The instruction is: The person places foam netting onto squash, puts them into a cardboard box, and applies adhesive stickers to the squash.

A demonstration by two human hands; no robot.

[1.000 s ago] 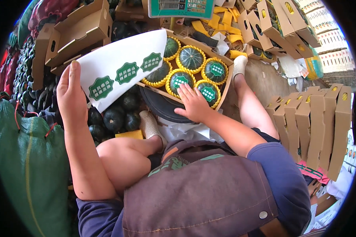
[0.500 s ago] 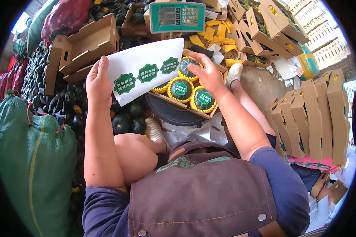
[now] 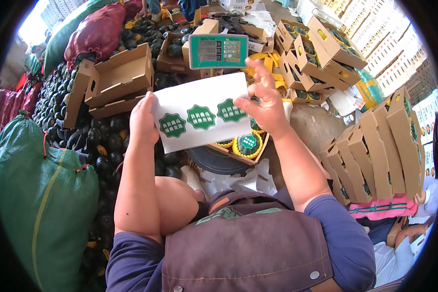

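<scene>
A white sticker sheet (image 3: 204, 92) with three green scalloped labels is spread out in front of me. My left hand (image 3: 143, 121) pinches its left edge, thumb at the front. At the sheet's right end, my right hand (image 3: 266, 104) has its thumb over the rightmost label (image 3: 228, 111), while its other fingers are raised and apart. Behind and below the sheet, a cardboard box (image 3: 233, 155) holds dark green squashes in yellow foam nets; the sheet covers most of them. One squash (image 3: 248, 142) showing there bears a green label. A round black stool (image 3: 211, 163) supports the box.
Beyond the sheet stands a green weighing-scale display (image 3: 218, 51). Open cartons (image 3: 121, 78) lie left; stacked cartons (image 3: 374, 151) rise right. Loose squashes (image 3: 114, 141) and a large green sack (image 3: 44, 194) fill the left. Another person's hand (image 3: 420, 197) shows at far right.
The sheet has shifted right and down, now covering most of the boxed squashes. My right hand has left the squashes and brought its thumb onto the rightmost label. My view has tilted up slightly.
</scene>
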